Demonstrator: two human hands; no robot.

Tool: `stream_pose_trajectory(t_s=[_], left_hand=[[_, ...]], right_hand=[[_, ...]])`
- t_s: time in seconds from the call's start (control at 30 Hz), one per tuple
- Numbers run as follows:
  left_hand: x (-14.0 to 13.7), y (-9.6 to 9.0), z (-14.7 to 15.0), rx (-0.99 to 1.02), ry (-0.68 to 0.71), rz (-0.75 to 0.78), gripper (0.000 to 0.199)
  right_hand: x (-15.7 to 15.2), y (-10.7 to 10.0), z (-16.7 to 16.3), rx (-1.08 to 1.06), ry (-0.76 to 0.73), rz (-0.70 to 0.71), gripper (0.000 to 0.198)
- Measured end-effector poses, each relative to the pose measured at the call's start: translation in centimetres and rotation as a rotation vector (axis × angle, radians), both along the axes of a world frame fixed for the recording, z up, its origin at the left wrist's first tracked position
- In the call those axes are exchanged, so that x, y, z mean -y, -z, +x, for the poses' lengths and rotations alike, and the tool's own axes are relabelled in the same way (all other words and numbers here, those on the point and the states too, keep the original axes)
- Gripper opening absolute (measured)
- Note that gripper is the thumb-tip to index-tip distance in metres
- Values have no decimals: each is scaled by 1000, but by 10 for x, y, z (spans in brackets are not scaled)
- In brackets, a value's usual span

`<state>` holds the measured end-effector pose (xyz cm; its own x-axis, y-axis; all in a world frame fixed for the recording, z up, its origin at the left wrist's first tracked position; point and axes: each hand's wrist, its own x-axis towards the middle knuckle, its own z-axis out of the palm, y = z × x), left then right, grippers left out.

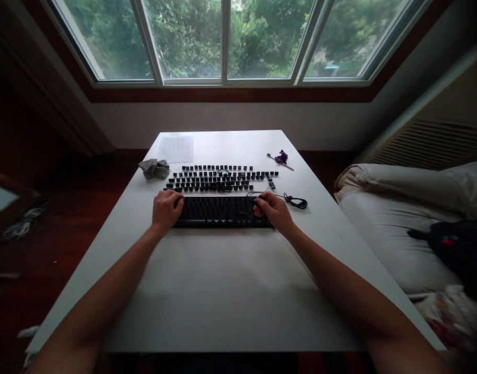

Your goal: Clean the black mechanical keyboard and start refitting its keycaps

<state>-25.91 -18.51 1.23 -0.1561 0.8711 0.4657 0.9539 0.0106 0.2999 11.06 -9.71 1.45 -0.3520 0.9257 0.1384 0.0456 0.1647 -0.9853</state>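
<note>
A black computer keyboard (219, 212) lies flat on the white table, with much of its upper area dark and hard to make out. My left hand (167, 209) is closed around the keyboard's left end, its fingers curled at the back corner. Over the right end, my right hand (275, 209) has its thumb and fingertips pinched together. Something thin and dark may be between them, too small to name. Behind the keyboard, loose black keycaps (207, 179) stand in several rows. A coiled black cable (297, 202) lies just beyond my right hand.
A crumpled grey cloth (155, 169) sits left of the keycaps, near a sheet of paper (177, 149). Back right are a purple cloth (281, 157) and a thin brush-like stick (287, 166). A pale sofa (379, 223) stands right of the table (223, 291).
</note>
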Motion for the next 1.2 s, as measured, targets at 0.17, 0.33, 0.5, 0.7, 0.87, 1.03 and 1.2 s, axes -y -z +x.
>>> stream_pose_trajectory(t_s=[0.17,0.33,0.5,0.7,0.87,1.03,1.2], left_hand=[[14,15,-77,165,-116,40,22],[15,34,-115,407,-99,-53,24],[10,45,-136,459,-14,-58,25],[8,50,-150,501,36,-87,26],[10,48,-156,477,66,-108,37],[10,46,-159,430,116,-66,38],[10,44,-159,454,175,-65,31]], right_hand=[[26,-5,-94,33,-257,50,27],[42,-7,-196,69,-378,205,23],[58,-9,-277,177,-394,410,21],[63,-3,-327,263,-369,532,16],[57,4,-344,342,-378,516,14],[51,0,-354,418,-449,505,11],[63,-5,-354,505,-475,670,15]])
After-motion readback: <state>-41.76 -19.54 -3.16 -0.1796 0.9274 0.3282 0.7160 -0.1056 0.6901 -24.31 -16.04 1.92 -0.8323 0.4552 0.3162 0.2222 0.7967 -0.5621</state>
